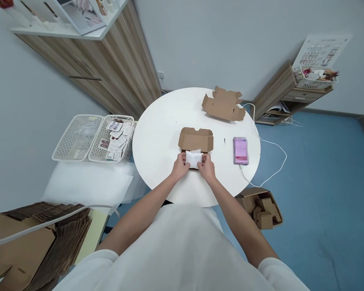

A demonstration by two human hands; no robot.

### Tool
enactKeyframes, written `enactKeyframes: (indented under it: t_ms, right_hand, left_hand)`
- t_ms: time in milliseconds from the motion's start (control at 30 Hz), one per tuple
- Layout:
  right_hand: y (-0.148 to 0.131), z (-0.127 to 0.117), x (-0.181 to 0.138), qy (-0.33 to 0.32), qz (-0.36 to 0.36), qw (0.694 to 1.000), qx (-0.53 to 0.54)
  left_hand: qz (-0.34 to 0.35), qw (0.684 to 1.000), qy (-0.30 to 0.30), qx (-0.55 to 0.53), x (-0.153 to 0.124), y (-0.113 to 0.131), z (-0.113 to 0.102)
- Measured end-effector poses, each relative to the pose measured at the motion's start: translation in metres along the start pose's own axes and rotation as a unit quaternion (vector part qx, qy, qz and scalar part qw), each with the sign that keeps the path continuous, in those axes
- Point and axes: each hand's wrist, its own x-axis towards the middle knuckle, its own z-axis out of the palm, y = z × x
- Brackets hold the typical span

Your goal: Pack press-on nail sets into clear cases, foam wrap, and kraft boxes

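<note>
Head view: left hand (179,166) and right hand (206,167) each pinch an end of the white padded pouch (193,157), grip closed on it, over the open cardboard box (196,140) on the round table (157,141). Judgement: keep pouch level, press both ends evenly so it seats flat below the flaps. Phone (240,150) lies apart.

Nothing here can be read. The chart (321,50) against the far wall and the small cards in the basket (117,137) carry print too tiny to make out. The phone (240,150) screen is blurred.
</note>
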Motion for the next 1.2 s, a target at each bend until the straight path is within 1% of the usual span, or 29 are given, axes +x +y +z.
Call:
enactKeyframes:
  t_ms: [67, 133, 233, 300, 400, 500, 600, 667, 733, 833, 900, 933, 967, 1033, 1067, 1133, 1200]
  right_hand:
    - [0.004, 0.002, 0.005, -0.018, -0.011, 0.998, -0.057]
    - [0.006, 0.006, 0.009, -0.037, -0.021, 0.993, -0.107]
    - [0.008, 0.015, 0.010, -0.071, -0.024, 0.984, -0.162]
    - [0.010, 0.020, 0.009, -0.095, -0.029, 0.977, -0.187]
    - [0.012, 0.025, 0.007, -0.109, -0.049, 0.971, -0.206]
    - [0.014, 0.025, 0.005, -0.094, -0.075, 0.972, -0.203]
    - [0.014, 0.025, 0.002, -0.081, -0.085, 0.975, -0.188]
    - [0.014, 0.025, -0.001, -0.076, -0.091, 0.977, -0.177]
    - [0.013, 0.023, -0.005, -0.064, -0.110, 0.978, -0.168]
    - [0.013, 0.012, -0.006, -0.037, -0.158, 0.976, -0.143]
    - [0.014, -0.003, -0.001, -0.011, -0.175, 0.978, -0.114]
    - [0.015, -0.012, 0.004, 0.011, -0.171, 0.980, -0.098]
    - [0.016, -0.021, 0.011, 0.038, -0.156, 0.984, -0.080]
    - [0.020, -0.039, 0.028, 0.085, -0.092, 0.992, -0.031]
    - [0.021, -0.048, 0.037, 0.088, -0.047, 0.995, 0.007]
    - [0.022, -0.059, 0.055, 0.042, 0.055, 0.991, 0.116]
    - [0.019, -0.063, 0.068, -0.014, 0.136, 0.968, 0.210]
  left_hand:
    - [-0.006, 0.999, -0.026, 0.027, 0.003, -0.003, 0.003]
    - [-0.012, 0.996, -0.051, 0.075, 0.005, -0.005, 0.004]
    - [-0.011, 0.982, -0.085, 0.166, 0.006, -0.008, 0.003]
    - [0.001, 0.974, -0.108, 0.201, 0.005, -0.009, 0.004]
    - [0.031, 0.969, -0.123, 0.213, 0.003, -0.013, 0.006]
    - [0.060, 0.969, -0.119, 0.210, 0.001, -0.019, 0.009]
    - [0.068, 0.970, -0.122, 0.197, -0.003, -0.024, 0.010]
    - [0.072, 0.973, -0.117, 0.187, -0.006, -0.024, 0.010]
    - [0.084, 0.976, -0.098, 0.176, -0.010, -0.022, 0.009]
    - [0.127, 0.979, -0.040, 0.153, -0.011, -0.013, 0.000]
    - [0.149, 0.980, 0.014, 0.130, -0.005, -0.007, -0.010]
    - [0.150, 0.981, 0.040, 0.116, 0.001, -0.005, -0.017]
    - [0.137, 0.984, 0.059, 0.098, 0.007, -0.002, -0.024]
    - [0.068, 0.993, 0.092, 0.038, 0.024, 0.002, -0.037]
    - [0.025, 0.995, 0.099, -0.004, 0.033, 0.004, -0.043]
    - [-0.051, 0.990, 0.096, -0.092, 0.049, 0.007, -0.052]
    - [-0.097, 0.980, 0.072, -0.157, 0.062, 0.011, -0.056]
